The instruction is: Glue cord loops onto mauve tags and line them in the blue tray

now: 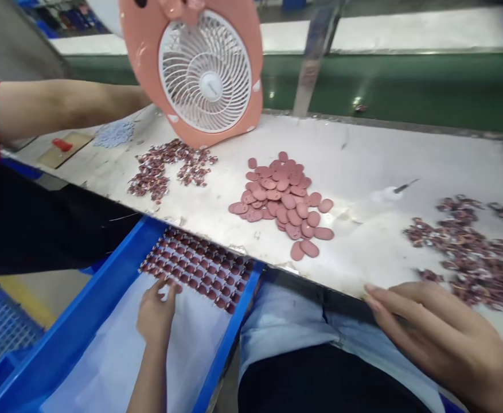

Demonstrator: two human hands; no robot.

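My left hand (156,312) is over the blue tray (98,292), its thumb and fingers pinched on a small reddish-brown oval piece. Just beyond it, rows of similar small dark red-brown pieces (203,269) lie on the tray's white paper lining (148,361). At the front edge of the worktable (363,246), my right hand (444,332) has its fingertips pressed together; whatever they hold is too small to make out. A pile of flat, dull-red oval pieces (281,192) lies between the hands, farther back. Small brown metallic parts (479,252) are heaped beyond my right hand.
An orange fan (210,86) with a white grille stands at the back. Another person's arm (62,109) reaches in from the left, behind another heap of brown parts (152,172) and light-blue bits (114,133). A green conveyor belt (414,92) runs behind the table.
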